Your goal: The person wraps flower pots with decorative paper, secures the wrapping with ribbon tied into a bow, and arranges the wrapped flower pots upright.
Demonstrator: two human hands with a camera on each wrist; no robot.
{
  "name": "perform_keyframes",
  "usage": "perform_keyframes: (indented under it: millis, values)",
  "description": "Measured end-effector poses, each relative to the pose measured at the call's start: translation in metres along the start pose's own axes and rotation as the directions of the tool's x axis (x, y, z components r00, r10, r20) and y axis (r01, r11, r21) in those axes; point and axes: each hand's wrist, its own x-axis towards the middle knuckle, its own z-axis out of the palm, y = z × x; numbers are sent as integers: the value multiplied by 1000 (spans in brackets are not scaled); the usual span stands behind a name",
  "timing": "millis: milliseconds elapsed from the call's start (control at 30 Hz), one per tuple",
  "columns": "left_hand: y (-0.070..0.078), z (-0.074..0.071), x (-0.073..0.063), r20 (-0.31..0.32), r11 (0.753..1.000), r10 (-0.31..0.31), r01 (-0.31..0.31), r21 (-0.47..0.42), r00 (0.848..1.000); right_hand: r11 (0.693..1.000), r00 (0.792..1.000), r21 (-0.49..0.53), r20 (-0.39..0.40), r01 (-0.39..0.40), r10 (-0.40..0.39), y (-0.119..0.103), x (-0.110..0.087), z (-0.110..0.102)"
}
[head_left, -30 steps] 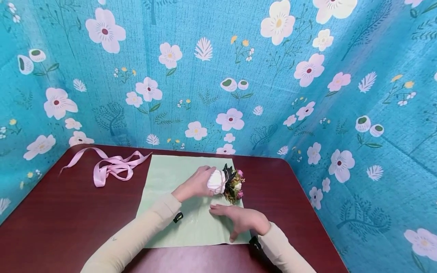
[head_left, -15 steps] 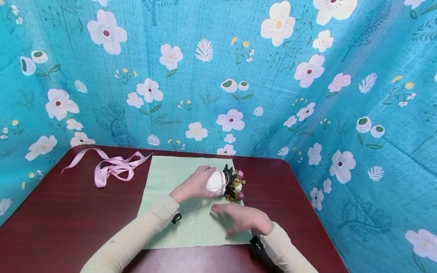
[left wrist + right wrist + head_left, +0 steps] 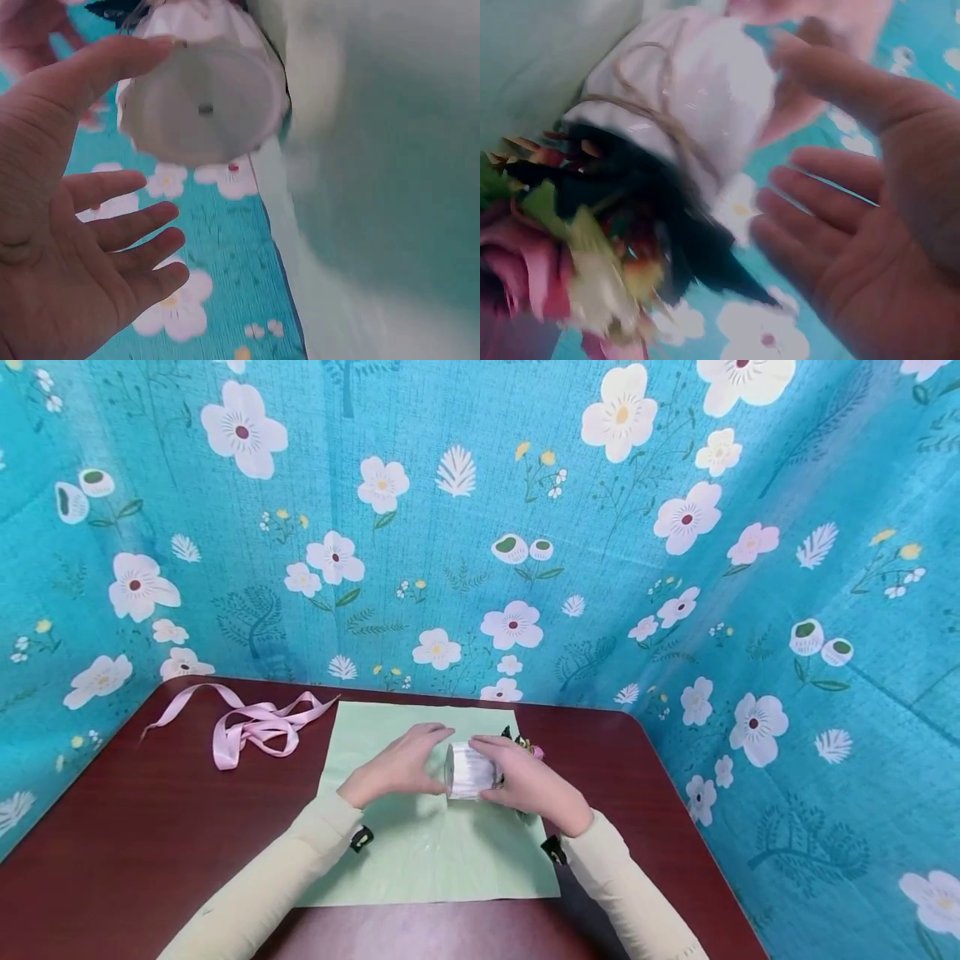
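A white ribbed flowerpot point(image 3: 471, 770) lies on its side on a pale green sheet point(image 3: 442, 860), base toward the left. Twine point(image 3: 641, 112) is tied round it in the right wrist view. Pink and cream artificial flowers point(image 3: 592, 281) with dark leaves stick out of its mouth; in the head view the right hand partly hides them. My left hand point(image 3: 399, 766) is spread beside the base. Its thumb overlaps the pot's edge in the left wrist view, and I cannot tell whether it touches. My right hand point(image 3: 536, 781) is at the flower end, fingers extended and apart from the pot.
A loose pink ribbon point(image 3: 262, 722) lies in loops on the dark red table point(image 3: 180, 852), left of the sheet. Blue flowered cloth point(image 3: 450, 543) hangs behind the table and along its right side.
My left hand has let go of the flowerpot and drawn back left. My right hand has risen from the sheet to the pot's flower end. The pot has shifted little.
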Motion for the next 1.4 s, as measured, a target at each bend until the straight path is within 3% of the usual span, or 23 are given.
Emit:
perform_keyframes:
  millis: [167, 367, 533, 933, 1133, 1300, 1400]
  values:
    - [-22, -14, -17, -105, 1000, -23, 23, -4, 994, 996, 995, -85, 96, -23, 32, 1, 24, 12]
    - [-44, -26, -35, -247, 999, -39, 38, -8, 968, 988, 994, -140, 81, -60, 72, 2, 36, 15]
    - [-58, -32, -52, -299, 997, -71, 74, -1, 951, 983, 994, -170, 67, -71, 83, 7, 38, 19]
    - [-80, -35, -93, -288, 960, -274, 279, -25, 918, 986, 998, -161, 21, -48, 52, 5, 36, 24]
    - [-83, -31, -106, -304, 933, -356, 353, -68, 884, 983, 999, -180, 7, -47, 49, 4, 39, 23]
    - [-85, -29, -112, -247, 885, -465, 439, -154, 850, 980, 997, -184, 4, -73, 75, 0, 40, 20]
    - [-86, -28, -114, -160, 826, -552, 510, -240, 819, 981, 997, -176, 8, -78, 81, -1, 40, 21]
